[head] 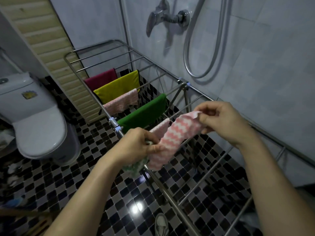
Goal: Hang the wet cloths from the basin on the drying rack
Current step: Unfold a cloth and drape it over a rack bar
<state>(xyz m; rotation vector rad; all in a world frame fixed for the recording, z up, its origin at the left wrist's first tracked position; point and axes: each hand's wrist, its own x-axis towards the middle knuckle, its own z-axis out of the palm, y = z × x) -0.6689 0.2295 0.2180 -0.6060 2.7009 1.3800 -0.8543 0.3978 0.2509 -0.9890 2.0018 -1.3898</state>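
Head view: striped cloth (173, 135) is held stretched above the drying rack (116, 125). Left grip (136, 145) pinches one end and also clutches a bunched green-white cloth (134, 167); right grip (221, 121) pinches the far corner. Advised: spread flat, drape evenly over one bare rail. Count: four cloths plainly hung, two in hand. Basin unseen.
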